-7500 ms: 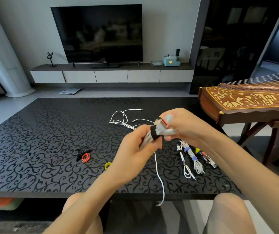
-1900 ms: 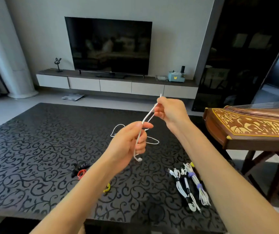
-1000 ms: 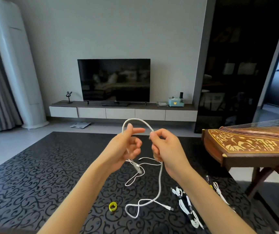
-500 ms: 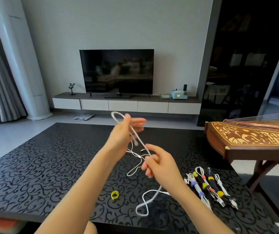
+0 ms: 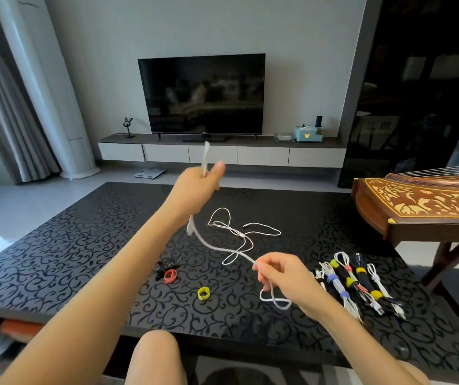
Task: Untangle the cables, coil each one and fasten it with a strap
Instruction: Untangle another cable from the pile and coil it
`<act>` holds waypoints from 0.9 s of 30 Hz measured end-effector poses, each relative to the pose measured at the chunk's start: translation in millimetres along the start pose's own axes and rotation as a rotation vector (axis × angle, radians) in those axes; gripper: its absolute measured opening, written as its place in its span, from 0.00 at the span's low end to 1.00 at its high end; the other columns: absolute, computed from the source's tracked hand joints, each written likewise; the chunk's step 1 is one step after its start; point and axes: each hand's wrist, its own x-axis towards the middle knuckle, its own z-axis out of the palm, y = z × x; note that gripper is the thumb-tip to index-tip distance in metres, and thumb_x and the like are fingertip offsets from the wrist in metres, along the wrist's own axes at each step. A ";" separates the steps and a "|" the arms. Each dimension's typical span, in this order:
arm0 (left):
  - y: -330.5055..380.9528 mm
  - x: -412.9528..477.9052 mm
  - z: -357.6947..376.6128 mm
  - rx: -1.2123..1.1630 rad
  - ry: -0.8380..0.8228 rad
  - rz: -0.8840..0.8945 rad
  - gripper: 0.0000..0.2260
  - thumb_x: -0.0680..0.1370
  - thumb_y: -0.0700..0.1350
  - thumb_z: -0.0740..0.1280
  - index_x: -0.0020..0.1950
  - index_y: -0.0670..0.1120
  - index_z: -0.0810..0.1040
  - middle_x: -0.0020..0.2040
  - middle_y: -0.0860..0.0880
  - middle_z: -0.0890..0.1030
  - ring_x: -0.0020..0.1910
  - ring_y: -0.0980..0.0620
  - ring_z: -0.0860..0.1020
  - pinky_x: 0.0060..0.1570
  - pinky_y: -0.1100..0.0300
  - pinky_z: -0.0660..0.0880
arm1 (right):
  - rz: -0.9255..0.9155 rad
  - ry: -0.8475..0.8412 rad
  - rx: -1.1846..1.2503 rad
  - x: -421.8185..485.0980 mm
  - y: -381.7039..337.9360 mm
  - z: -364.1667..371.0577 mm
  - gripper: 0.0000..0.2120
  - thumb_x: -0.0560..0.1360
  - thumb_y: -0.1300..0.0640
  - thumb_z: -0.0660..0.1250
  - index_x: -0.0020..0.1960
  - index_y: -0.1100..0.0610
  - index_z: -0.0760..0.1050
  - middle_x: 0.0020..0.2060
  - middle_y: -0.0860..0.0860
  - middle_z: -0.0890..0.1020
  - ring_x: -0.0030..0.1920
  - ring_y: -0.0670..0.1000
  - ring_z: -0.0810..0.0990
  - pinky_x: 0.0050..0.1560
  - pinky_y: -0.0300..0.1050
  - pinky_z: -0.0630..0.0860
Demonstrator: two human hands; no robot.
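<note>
Two hands were kept apart on one white cable [image 5: 217, 247]: the left hand [image 5: 195, 187] was closed on it high up, the right hand [image 5: 281, 276] pinched it low — probably so loops could be gathered. Another cable [image 5: 239, 232] lay loose on the table [image 5: 56, 245], straps [image 5: 203, 293] nearby.

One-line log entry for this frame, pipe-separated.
phase: coiling | left hand: raised, gripping white cable | right hand: gripping same cable, loop hanging below | table: thin white cable loose, yellow strap, red strap, strapped bundles right
</note>
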 end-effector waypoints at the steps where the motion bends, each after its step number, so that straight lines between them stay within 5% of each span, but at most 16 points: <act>1: -4.0 -2.9 3.5 0.114 -0.066 0.008 0.25 0.78 0.63 0.57 0.43 0.41 0.76 0.29 0.50 0.66 0.25 0.53 0.63 0.25 0.62 0.61 | -0.079 0.084 -0.076 2.0 -6.8 1.2 0.08 0.77 0.62 0.65 0.41 0.57 0.80 0.33 0.45 0.79 0.35 0.43 0.76 0.41 0.35 0.73; 4: -16.5 -12.7 12.3 0.024 -0.325 -0.082 0.35 0.68 0.72 0.58 0.48 0.40 0.77 0.31 0.51 0.64 0.26 0.55 0.61 0.26 0.64 0.58 | -0.336 0.299 -0.410 11.4 -31.6 -2.7 0.07 0.75 0.56 0.69 0.39 0.51 0.81 0.37 0.43 0.77 0.42 0.43 0.74 0.42 0.33 0.67; 7: -30.0 -20.6 17.7 -0.179 -0.490 -0.132 0.35 0.64 0.71 0.62 0.51 0.40 0.76 0.30 0.53 0.61 0.26 0.56 0.58 0.27 0.63 0.54 | -0.370 0.413 -0.430 15.6 -58.0 -6.8 0.06 0.74 0.54 0.68 0.40 0.50 0.82 0.36 0.45 0.76 0.39 0.43 0.74 0.40 0.35 0.67; 11: -37.7 -31.0 25.9 -0.204 -0.679 -0.100 0.10 0.72 0.49 0.74 0.46 0.45 0.78 0.33 0.47 0.61 0.26 0.55 0.58 0.28 0.62 0.55 | -0.412 0.416 -0.388 21.7 -78.1 0.6 0.06 0.74 0.55 0.69 0.41 0.56 0.82 0.37 0.48 0.80 0.39 0.45 0.77 0.42 0.41 0.72; 16: -40.2 -37.7 38.6 -0.241 -0.716 -0.099 0.11 0.74 0.32 0.67 0.55 0.40 0.76 0.28 0.52 0.61 0.25 0.56 0.59 0.27 0.64 0.55 | -0.399 0.383 -0.345 25.9 -91.7 4.0 0.14 0.72 0.46 0.69 0.34 0.55 0.76 0.28 0.46 0.74 0.30 0.45 0.71 0.34 0.39 0.69; 22: -34.4 -46.1 48.3 -0.617 -0.847 -0.053 0.02 0.74 0.38 0.64 0.45 0.44 0.73 0.31 0.53 0.70 0.29 0.58 0.64 0.31 0.66 0.59 | -0.324 0.465 -0.181 33.5 -93.1 15.3 0.22 0.70 0.40 0.66 0.34 0.59 0.76 0.26 0.46 0.72 0.30 0.45 0.71 0.38 0.47 0.72; 27: -38.2 -47.4 51.7 -0.523 -0.851 -0.007 0.07 0.79 0.43 0.62 0.42 0.45 0.75 0.32 0.54 0.68 0.31 0.57 0.64 0.33 0.64 0.61 | -0.179 0.306 -0.029 34.2 -94.8 5.7 0.17 0.72 0.46 0.70 0.34 0.59 0.79 0.31 0.56 0.80 0.30 0.44 0.73 0.32 0.33 0.70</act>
